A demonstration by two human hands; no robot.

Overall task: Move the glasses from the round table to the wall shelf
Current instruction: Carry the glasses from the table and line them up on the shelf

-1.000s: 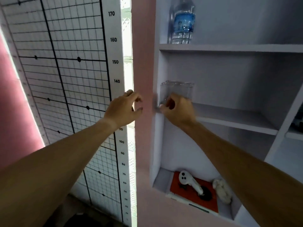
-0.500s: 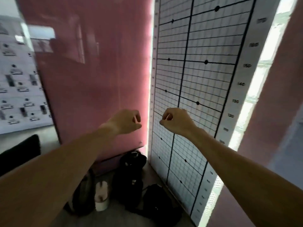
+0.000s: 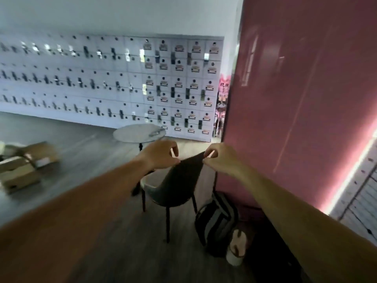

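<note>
Both the left hand [image 3: 161,155] and right hand [image 3: 221,159] hang loosely curled and empty, seemingly freed for whatever blurry item remains on the round table [image 3: 138,132].

Pink wall [image 3: 295,99], dark chair [image 3: 179,180]

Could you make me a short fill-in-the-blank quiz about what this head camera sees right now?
1. Both hands, left hand and right hand, hold ____.
2. The round table stands in front of a wall of ____.
3. The dark chair stands between the person and the ____.
4. A backpack sits on the floor against the ____ panel.

Missing words: nothing; lockers; round table; pink
</note>
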